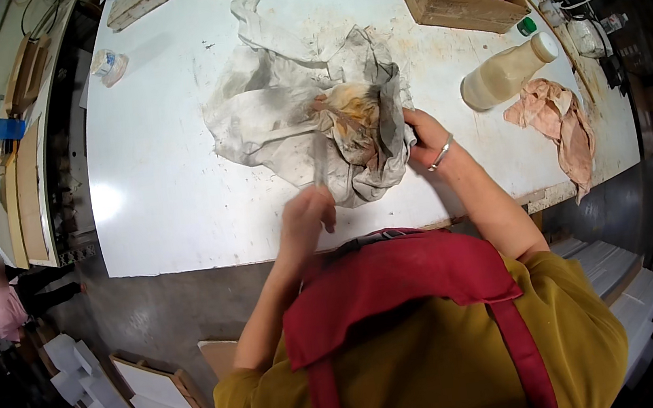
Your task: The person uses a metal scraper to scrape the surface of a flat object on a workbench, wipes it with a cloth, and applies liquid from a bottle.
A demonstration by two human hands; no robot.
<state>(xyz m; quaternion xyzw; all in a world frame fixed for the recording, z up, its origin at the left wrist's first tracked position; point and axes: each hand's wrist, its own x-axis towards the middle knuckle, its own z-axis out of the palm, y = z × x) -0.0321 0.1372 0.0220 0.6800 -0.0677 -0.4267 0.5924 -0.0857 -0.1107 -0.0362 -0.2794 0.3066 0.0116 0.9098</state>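
A stained, crumpled light-grey cloth (267, 117) lies spread in folds across the middle of the white table, with brown and yellowish blotches toward its right half. My right hand (429, 141), wearing a bracelet, closes on the cloth's right edge; some fingers disappear behind the fabric. At the near edge of the cloth my left hand (308, 213) is curled and smeared by motion. A blurred grey strip (320, 162) rises from its fingers over the cloth; its kind does not show.
Right of the cloth, a cloudy bottle (502, 76) lies on its side near a pinkish rag (557, 123) and green cap (526, 26). A wooden box (474, 10) stands far right. Far left are a small tub (109, 66) and a block (140, 2). A person (3, 305) stands away left.
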